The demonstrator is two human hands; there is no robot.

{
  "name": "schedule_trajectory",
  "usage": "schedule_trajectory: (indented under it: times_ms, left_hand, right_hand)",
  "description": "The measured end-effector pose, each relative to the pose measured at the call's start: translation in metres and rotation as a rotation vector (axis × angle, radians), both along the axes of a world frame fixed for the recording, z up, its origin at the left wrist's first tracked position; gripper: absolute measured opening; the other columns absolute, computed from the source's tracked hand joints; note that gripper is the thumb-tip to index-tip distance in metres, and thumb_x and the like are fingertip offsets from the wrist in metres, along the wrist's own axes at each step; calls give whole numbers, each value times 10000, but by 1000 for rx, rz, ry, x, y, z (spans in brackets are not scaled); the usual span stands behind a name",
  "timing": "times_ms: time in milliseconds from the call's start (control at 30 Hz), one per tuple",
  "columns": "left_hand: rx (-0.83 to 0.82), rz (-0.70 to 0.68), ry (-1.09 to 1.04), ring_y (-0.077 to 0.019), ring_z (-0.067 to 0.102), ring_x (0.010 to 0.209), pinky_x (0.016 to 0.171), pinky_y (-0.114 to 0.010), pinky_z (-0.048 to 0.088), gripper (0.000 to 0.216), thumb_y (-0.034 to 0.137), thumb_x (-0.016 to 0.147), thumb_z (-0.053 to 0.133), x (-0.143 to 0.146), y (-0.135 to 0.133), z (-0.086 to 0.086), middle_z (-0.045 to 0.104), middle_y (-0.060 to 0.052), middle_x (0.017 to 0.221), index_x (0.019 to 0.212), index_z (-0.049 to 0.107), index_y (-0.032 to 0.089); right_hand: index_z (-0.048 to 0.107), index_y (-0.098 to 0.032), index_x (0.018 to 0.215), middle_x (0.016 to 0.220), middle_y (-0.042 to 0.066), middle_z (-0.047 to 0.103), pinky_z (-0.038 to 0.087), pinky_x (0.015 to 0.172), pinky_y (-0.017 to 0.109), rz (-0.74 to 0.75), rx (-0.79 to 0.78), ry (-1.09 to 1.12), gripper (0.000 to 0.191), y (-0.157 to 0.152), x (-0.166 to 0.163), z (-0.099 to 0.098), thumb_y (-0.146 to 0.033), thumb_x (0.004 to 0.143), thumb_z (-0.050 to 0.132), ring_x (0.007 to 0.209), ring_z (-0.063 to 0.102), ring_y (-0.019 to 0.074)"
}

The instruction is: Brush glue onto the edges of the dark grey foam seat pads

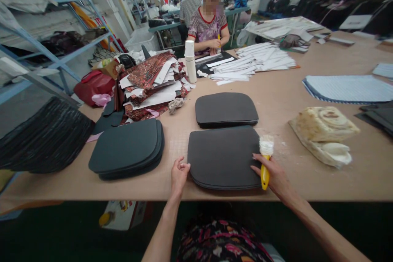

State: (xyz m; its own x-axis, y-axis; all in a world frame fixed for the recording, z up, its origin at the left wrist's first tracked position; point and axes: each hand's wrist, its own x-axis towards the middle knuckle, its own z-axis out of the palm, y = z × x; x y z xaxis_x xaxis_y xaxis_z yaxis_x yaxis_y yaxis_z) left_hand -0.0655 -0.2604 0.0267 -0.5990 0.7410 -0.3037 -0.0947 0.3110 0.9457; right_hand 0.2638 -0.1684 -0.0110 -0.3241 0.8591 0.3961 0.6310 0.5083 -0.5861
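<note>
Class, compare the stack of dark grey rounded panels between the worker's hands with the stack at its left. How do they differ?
The dark grey panel stack between the hands is neatly squared and touched by both hands; the left dark grey panel stack is fanned out and untouched. Both share colour and rounded shape.

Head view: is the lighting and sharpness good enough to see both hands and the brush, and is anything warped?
Head view: even overhead light, soft shadows, no glare on the matte dark panel; left hand, right hand and yellow-handled brush are sharp; the table edge bows with wide-angle distortion; the far workshop is soft, and the co-worker's face is blurred out.
</note>
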Motion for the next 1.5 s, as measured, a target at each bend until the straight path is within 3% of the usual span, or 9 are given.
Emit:
schedule_trajectory:
  times_ms: [233, 400, 533, 667, 800, 933, 1133, 1300, 1500]
  left_hand:
    - [-64, -10, 128, -116, 565, 583, 661, -285, 492, 548, 238, 583, 703, -3, -3, -3, 569, 30, 613, 1093, 553, 106]
    - [14, 7, 414, -243, 540, 1048, 962, -466, 415, 508, 199, 663, 628, 6, 10, 24, 551, -113, 1166, 1163, 537, 191]
    - [253, -322, 801, -245, 475, 1186, 1033, -497, 378, 334, 201, 830, 493, 42, 44, 30, 560, -91, 1216, 1158, 554, 222]
    - [319, -617, 1062, -263, 451, 1235, 1008, -513, 418, 363, 159, 854, 468, 81, 79, 11, 558, -97, 1266, 1209, 531, 205]
    - [232, -758, 1310, -294, 368, 1307, 1023, -544, 384, 439, 217, 874, 469, 94, 92, -6, 472, -85, 1378, 1312, 448, 212]
    - [209, -822, 1477, -288, 357, 1316, 1034, -522, 355, 478, 222, 878, 450, 91, 93, -12, 425, -59, 1417, 1354, 398, 231]
    - [185, -829, 1541, -294, 377, 1301, 1013, -521, 348, 508, 201, 858, 465, 89, 98, -13, 448, -53, 1400, 1357, 394, 263]
    - [61, -864, 1446, -300, 327, 1331, 1025, -548, 350, 488, 211, 851, 490, 97, 93, 0, 394, -70, 1437, 1331, 427, 268]
    - [-6, -917, 1202, -258, 286, 1354, 1100, -544, 278, 426, 381, 892, 457, 107, 104, 19, 395, -30, 1440, 1304, 449, 276]
  right_hand:
    - [609, -193, 1098, 1011, 128, 634, 535, 801, 446, 5, -11, 25, 330, 1, 1, -3, -404, 863, 511, 937, 619, 277]
    - [624, -203, 1063, 1045, 131, 624, 560, 769, 436, 20, 21, 49, 251, -1, -2, -2, -320, 864, 526, 936, 630, 265]
    - [635, -214, 1037, 1034, 116, 649, 575, 774, 412, 20, 89, 43, 217, -6, -6, 1, -212, 842, 541, 933, 645, 243]
    - [635, -219, 1010, 1039, 102, 675, 581, 748, 405, 55, 136, -50, 234, -14, -3, 10, -150, 793, 579, 937, 649, 257]
    - [601, -243, 1032, 1104, 97, 658, 570, 778, 418, 45, 64, -82, 288, -22, -4, 24, -126, 769, 599, 989, 626, 265]
    - [574, -237, 976, 1181, 101, 615, 552, 834, 391, 40, 2, 11, 227, -10, -38, 40, -98, 799, 554, 1071, 583, 244]
    - [550, -223, 850, 1068, 61, 656, 537, 823, 411, 143, -12, 17, 141, 45, -80, 37, -91, 801, 559, 981, 604, 230]
    - [555, -223, 896, 1163, 117, 615, 518, 828, 457, 20, 75, 4, 93, 54, -53, 6, -172, 874, 480, 1050, 589, 267]
    - [569, -178, 989, 1218, 175, 582, 490, 838, 464, 23, 213, -107, 199, 61, -30, -18, -326, 906, 464, 1081, 579, 303]
